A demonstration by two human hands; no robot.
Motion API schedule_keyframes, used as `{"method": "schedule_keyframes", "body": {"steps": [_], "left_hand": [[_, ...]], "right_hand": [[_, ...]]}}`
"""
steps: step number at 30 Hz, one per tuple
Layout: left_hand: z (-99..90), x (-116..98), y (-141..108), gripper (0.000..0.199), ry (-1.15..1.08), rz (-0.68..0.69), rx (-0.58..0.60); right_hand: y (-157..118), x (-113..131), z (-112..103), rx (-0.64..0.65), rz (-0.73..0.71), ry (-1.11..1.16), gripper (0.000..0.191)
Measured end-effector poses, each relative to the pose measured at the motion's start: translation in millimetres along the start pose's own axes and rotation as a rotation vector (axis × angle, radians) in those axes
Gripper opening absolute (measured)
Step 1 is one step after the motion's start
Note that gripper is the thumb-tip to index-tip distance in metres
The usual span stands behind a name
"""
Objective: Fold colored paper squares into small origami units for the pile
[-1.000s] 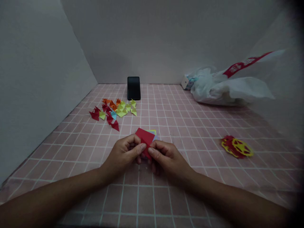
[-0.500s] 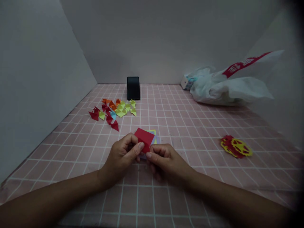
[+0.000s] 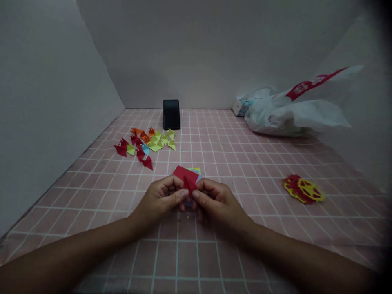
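Observation:
Between my two hands is a small folded piece of red paper [image 3: 189,183], pointed at the top. My left hand [image 3: 167,194] pinches its left side between thumb and fingers. On its right side, my right hand [image 3: 212,199] grips it in the same way. Just behind it lies a flat red sheet [image 3: 180,171] on a stack of coloured paper [image 3: 197,170] with yellow and lilac edges showing. The hands partly hide the stack. Several folded paper figures [image 3: 156,143] in red, orange, yellow-green and blue lie to the back left.
A black phone [image 3: 171,114] leans upright near the back wall. At the back right are a white plastic bag [image 3: 284,116] and a small box [image 3: 238,107]. Red and yellow cut-out shapes [image 3: 310,190] lie on the right of the pink checked tablecloth [image 3: 245,163].
The folded red piece now shows a raised point between my hands. My right hand has shifted slightly upward, and both thumbs are now close together at its lower edge.

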State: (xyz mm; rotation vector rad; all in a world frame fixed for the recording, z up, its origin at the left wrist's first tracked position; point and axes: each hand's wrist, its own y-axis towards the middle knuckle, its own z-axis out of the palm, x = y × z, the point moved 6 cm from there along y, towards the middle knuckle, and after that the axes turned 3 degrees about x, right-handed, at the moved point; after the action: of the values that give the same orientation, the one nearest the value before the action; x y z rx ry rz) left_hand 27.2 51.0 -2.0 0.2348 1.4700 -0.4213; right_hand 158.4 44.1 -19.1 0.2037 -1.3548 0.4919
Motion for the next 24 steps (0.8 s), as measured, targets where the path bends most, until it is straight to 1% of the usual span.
{"method": "schedule_keyframes", "body": {"steps": [3,6,8,10,13,15,20,22,24], "left_hand": [[1.2,-1.4,1.4,0.015,0.032,-0.028,-0.008],[2.3,-1.8,1.4,0.015,0.082,-0.060,-0.031],[3.4,-0.7,1.1,0.015,0.106,-0.074,-0.033],[4.6,0.8,1.1,0.015,0.099,-0.076,-0.019],[5.9,3.1,1.2,0.019,0.072,-0.080,0.016],[5.5,3.7,0.9,0.019,0.093,-0.082,0.027],[4.7,2.8,-1.1,0.013,0.275,-0.072,0.035],[6.4,2.8,-1.3,0.010,0.322,-0.068,0.063],[8.7,2.6,-1.2,0.008,0.345,-0.063,0.102]], "right_hand": [[0.2,1.4,1.7,0.015,-0.032,-0.010,0.017],[-0.3,9.5,0.3,-0.014,-0.150,-0.121,0.008],[-0.8,13.6,-1.4,-0.037,-0.204,-0.199,0.007],[-0.6,13.1,-2.4,-0.038,-0.198,-0.204,0.010],[0.1,7.6,-1.4,-0.007,-0.137,-0.120,0.013],[-0.1,6.6,-0.5,0.003,-0.131,-0.095,0.012],[-2.2,14.3,-4.2,-0.063,-0.215,-0.239,0.002],[-2.1,15.7,-4.6,-0.057,-0.222,-0.286,0.006],[-2.3,18.0,-5.5,-0.075,-0.246,-0.345,0.006]]}}
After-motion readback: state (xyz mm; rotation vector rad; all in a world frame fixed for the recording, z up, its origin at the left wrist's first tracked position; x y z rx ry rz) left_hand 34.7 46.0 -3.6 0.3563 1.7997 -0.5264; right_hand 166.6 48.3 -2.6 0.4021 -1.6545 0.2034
